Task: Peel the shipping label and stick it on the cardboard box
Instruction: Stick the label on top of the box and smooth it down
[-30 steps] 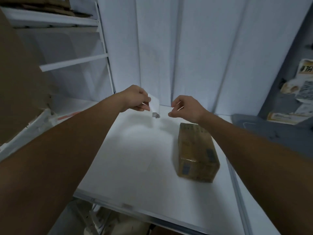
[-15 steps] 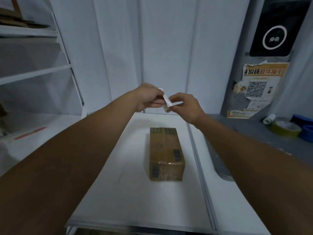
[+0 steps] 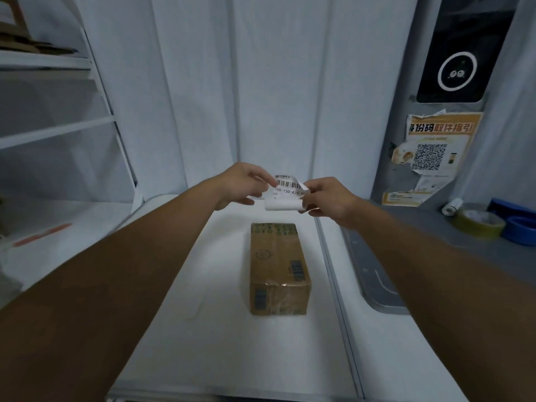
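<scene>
Head view: our left hand [image 3: 242, 184] and right hand [image 3: 327, 198] both pinch the shipping label [image 3: 285, 191], held in the air beyond the cardboard box [image 3: 277, 268] on the white table [image 3: 208, 329].

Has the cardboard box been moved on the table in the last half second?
No. The cardboard box lies equally near the table's right edge; only the head camera shifted.

Brown rectangular cardboard box [image 3: 278, 268] with dark printed barcode blocks and green markings at its far end, lying on a plain white tabletop [image 3: 220, 329]; above the box, a white paper shipping label [image 3: 287, 191] striped with black barcode bars and black digits; right of the box, an orange-and-white wall poster [image 3: 435, 152] with a black QR square.
</scene>
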